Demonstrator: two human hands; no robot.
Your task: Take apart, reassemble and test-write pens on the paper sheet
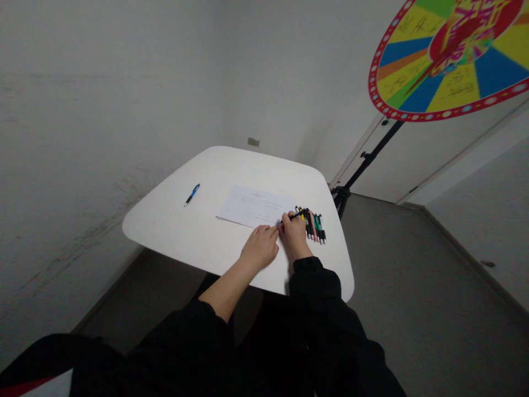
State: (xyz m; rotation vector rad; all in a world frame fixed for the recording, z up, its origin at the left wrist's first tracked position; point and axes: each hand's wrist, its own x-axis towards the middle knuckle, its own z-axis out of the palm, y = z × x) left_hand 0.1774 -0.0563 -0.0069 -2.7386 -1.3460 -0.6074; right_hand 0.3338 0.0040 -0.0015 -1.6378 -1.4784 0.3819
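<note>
A white sheet of paper [255, 207] lies on the white table [198, 231]. My right hand [296, 234] is closed around a black pen [294, 216], its tip near the paper's right edge. My left hand [260, 247] rests with curled fingers on the table just below the paper, touching my right hand. A row of several pens [316, 226] in black, pink and green lies right beside my right hand. A blue pen [192, 194] lies alone on the left part of the table.
A colourful prize wheel [450, 55] on a black tripod stand [363, 160] stands behind the table at the right. Grey walls close in on the left and back. Grey floor stretches to the right.
</note>
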